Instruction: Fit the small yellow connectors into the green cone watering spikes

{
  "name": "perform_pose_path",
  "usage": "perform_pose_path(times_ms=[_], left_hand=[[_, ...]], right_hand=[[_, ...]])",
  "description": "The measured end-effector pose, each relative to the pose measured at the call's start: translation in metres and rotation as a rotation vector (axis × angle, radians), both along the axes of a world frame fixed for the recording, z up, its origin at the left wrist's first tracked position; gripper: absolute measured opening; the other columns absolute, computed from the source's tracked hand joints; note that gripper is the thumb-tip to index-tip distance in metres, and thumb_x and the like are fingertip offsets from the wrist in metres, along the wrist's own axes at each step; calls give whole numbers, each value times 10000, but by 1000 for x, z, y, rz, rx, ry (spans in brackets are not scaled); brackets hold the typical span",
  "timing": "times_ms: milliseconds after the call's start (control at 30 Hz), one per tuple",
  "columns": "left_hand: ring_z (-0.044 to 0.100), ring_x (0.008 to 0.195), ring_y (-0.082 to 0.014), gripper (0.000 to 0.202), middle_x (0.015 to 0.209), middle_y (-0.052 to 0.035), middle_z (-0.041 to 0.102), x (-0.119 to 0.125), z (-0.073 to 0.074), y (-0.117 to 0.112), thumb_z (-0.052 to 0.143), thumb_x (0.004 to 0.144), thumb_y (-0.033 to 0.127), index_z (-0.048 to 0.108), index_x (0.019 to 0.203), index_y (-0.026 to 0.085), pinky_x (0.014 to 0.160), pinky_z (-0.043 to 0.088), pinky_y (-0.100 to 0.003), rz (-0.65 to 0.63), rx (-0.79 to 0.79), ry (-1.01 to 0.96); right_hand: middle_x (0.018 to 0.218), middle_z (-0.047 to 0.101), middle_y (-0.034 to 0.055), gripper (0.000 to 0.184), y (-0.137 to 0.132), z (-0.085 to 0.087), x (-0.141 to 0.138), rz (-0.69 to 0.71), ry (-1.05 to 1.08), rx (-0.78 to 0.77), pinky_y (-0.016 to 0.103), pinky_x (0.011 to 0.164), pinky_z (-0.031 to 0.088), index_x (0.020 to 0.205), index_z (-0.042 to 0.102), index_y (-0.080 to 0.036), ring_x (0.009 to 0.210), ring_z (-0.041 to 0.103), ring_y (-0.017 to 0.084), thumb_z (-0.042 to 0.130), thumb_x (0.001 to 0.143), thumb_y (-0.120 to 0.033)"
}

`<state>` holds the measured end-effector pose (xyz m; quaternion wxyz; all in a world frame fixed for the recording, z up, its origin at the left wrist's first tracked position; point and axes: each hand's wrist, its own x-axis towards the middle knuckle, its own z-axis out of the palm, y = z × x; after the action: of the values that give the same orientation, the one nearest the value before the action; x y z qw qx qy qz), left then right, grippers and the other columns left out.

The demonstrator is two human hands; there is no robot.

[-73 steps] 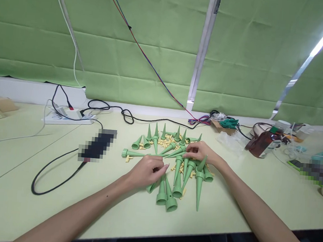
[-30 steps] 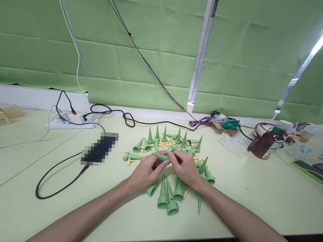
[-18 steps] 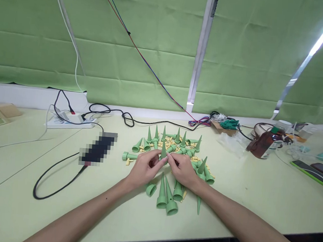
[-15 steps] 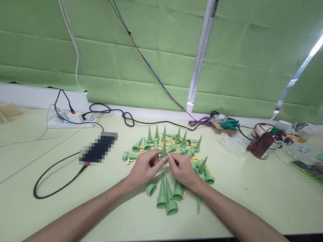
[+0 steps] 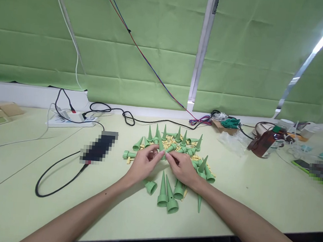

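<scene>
A heap of green plastic cone spikes [image 5: 169,196] and small yellow pegs [image 5: 171,139] lies on the pale green table [image 5: 228,201]. My left hand [image 5: 142,164] and my right hand [image 5: 182,167] meet above the heap. Both pinch one green cone spike [image 5: 161,147], which points up and slightly left between the fingertips. Whether a yellow peg is in my right fingers I cannot make out.
A black cable [image 5: 53,176] loops left of the heap, leading to a pixelated dark device [image 5: 99,151] and a white power strip [image 5: 72,119]. A brown bottle [image 5: 264,144], plastic wrap and small clutter sit at the right. Green blinds hang behind.
My hands came together over the heap and lifted one cone; it has turned from lying level to pointing upward, and now tilts slightly left.
</scene>
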<state>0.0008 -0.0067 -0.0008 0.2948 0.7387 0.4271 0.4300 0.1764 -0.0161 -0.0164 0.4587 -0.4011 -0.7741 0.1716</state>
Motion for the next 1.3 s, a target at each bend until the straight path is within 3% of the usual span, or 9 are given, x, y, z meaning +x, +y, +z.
perform_pose_path(times_ms=[233,700,933,1067,1167,1300], left_hand=[[453,482,-102,298,556,50,456,1,4,-2,529,902,452,482,768,190,451,324,-225,-15,-21,36],[501,384,-116,375,468,64,483,0,-7,1,487,917,507,393,711,208,372,365,-224,-125,-209,-130],[518,379,-122,373,509,51,537,0,-3,-1,460,925,524,370,737,214,358,360,-223,-162,-239,-98],[508,383,-116,358,539,70,469,1,-5,0,445,928,520,359,760,216,357,342,-222,-181,-246,-62],[479,404,-104,339,566,74,405,1,-6,1,428,938,491,357,758,213,383,332,-222,-156,-213,-22],[461,529,-108,306,628,47,436,0,-3,1,412,955,415,373,739,202,511,356,-233,-94,-47,92]], right_hand=[[578,457,-34,361,-1,-1,1,-20,23,-37,255,534,307,672,506,-191,520,384,109,457,965,-397],[532,442,-38,386,-4,-1,-1,21,-9,-21,254,529,304,609,456,-195,497,372,105,523,932,-395],[516,426,-40,398,-7,-2,-2,55,-20,2,250,509,293,583,421,-198,480,353,98,542,917,-379],[519,437,-40,361,-9,-4,-3,94,-68,23,238,510,287,590,448,-189,480,356,90,531,916,-320],[520,433,-47,337,-10,-5,-4,113,-86,48,227,507,273,591,450,-180,480,357,80,530,906,-269],[520,402,-56,342,-10,-5,-4,116,-103,71,224,505,257,586,423,-177,482,342,73,523,907,-245]])
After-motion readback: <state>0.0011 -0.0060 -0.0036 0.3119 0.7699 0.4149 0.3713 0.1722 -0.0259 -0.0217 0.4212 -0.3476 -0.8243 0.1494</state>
